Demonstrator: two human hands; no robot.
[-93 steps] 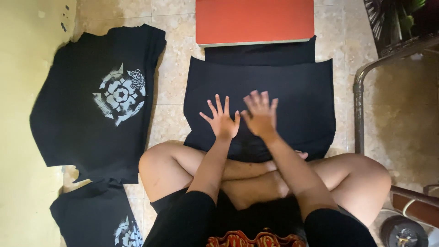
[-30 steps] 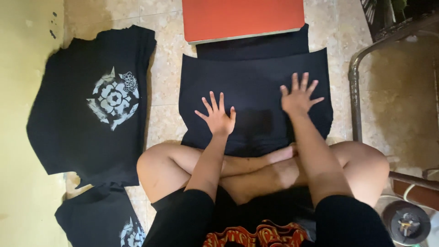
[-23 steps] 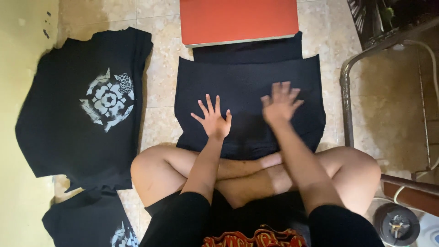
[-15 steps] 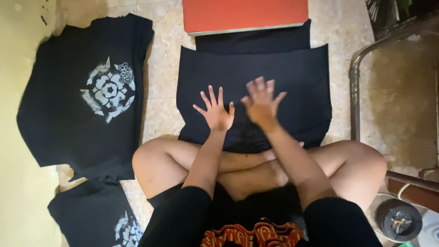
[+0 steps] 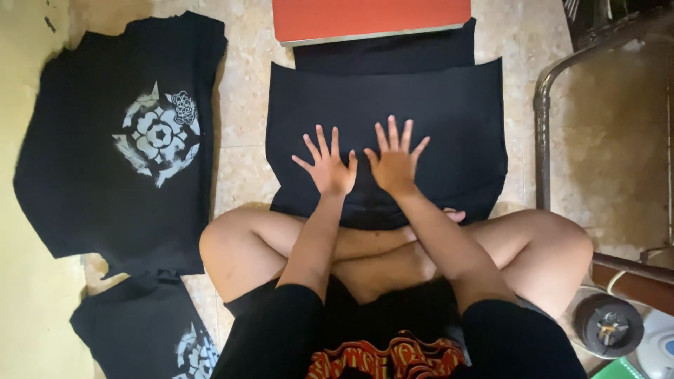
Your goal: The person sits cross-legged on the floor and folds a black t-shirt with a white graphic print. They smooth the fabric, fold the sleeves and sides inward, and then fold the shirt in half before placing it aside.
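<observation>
Fingers of left hand (image 5: pixel 328 167) and right hand (image 5: pixel 394 161) are fully splayed, gripping nothing; both palms press flat, side by side, on the folded black shirt (image 5: pixel 449 119), apparently flattening it. Shirt lies on the floor tiles (image 5: pixel 242 105), between crossed legs and red board (image 5: pixel 365 17).

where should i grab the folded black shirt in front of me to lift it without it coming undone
Probably by its two side edges, one hand from each side. The folded black shirt lies flat on the tile floor as a wide rectangle, and both the left hand and right hand rest open on its middle, so a grip at the sides keeps the folds together.
</observation>
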